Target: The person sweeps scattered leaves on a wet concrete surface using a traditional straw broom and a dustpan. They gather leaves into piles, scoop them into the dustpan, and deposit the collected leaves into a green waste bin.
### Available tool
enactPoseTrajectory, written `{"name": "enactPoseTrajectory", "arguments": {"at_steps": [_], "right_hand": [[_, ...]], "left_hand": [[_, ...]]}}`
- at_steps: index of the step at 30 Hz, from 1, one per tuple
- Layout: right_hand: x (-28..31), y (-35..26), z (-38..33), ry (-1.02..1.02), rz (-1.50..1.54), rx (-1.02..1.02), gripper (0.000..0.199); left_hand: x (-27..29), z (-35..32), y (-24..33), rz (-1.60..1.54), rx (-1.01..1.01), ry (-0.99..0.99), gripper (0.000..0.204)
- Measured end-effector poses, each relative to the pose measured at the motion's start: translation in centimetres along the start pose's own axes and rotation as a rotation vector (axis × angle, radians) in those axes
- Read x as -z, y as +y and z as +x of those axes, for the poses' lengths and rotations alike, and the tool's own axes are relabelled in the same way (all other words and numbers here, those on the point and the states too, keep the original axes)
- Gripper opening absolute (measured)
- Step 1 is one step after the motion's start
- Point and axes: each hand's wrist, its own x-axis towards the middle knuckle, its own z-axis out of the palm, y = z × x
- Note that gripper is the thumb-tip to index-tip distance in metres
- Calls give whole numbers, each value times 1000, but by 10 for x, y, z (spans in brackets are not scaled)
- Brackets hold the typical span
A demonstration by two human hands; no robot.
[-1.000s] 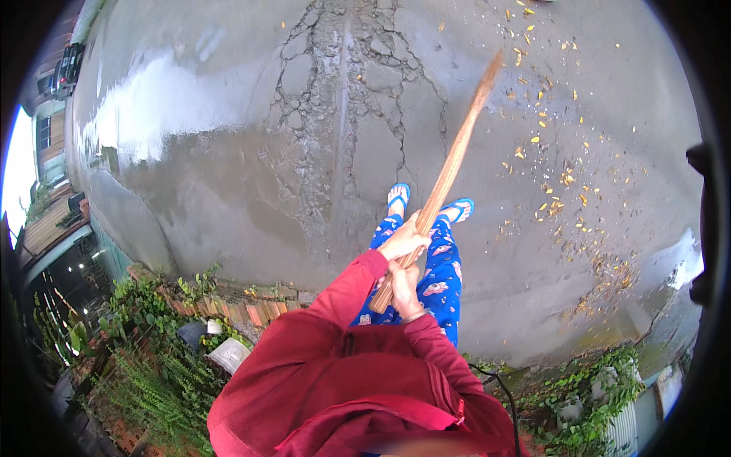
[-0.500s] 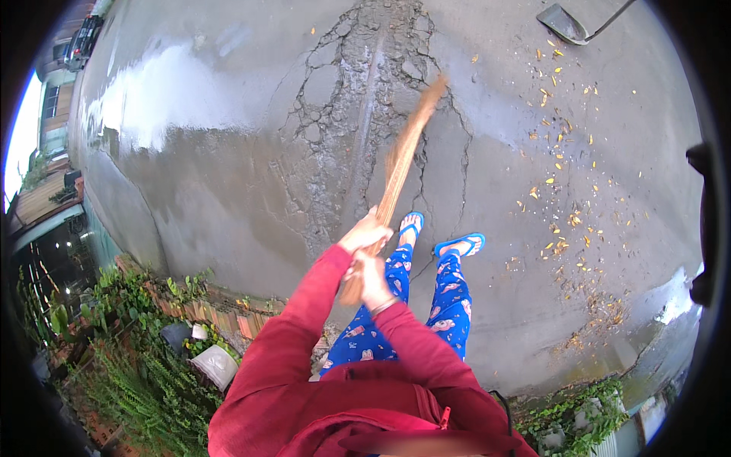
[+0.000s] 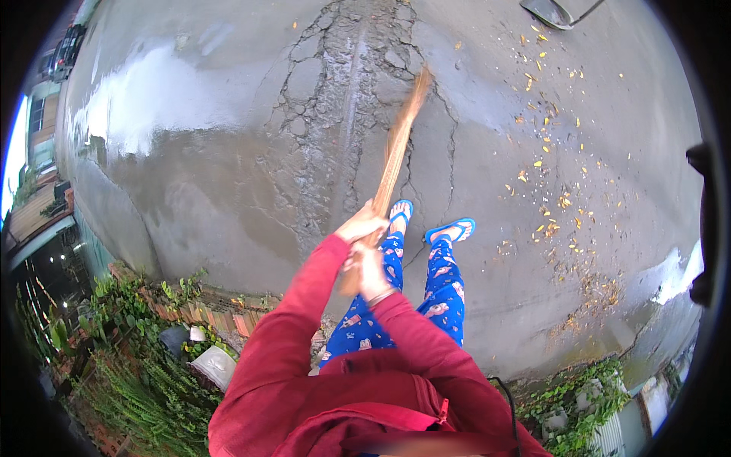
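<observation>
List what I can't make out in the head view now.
All in the head view:
Far end of the broom: blurred.
Its gripped part: covered by the left hand and right hand.
Dustpan: cut off by the top edge.
Yellow leaves: too small to count.

1. Stick broom (image 3: pixel 394 156): a long, slim bundle of light-brown stiff strands with no separate handle.
2. Pose: slanted, its lower end near the body, its far end pointing ahead and slightly right, narrowing to a darker, reddish-brown tip.
3. State: gripped near its lower end, left hand (image 3: pixel 362 223) above right hand (image 3: pixel 371 273); the strands are blurred along one side. Whether the tip touches down cannot be told.
</observation>
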Motion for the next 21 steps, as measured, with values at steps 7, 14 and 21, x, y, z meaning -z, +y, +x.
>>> {"name": "enactPoseTrajectory", "arguments": {"at_steps": [7,14,21], "right_hand": [[-5,22,-31,-126,-75,-6,13],[86,-55,-23,6,224,-57,10],[58,0,-78,90,146,191,13]], "left_hand": [[0,-58,-5,-88,-49,122,83],[-104,30,1,262,6,122,86],[-110,-37,-11,224,-308,-142,84]]}}
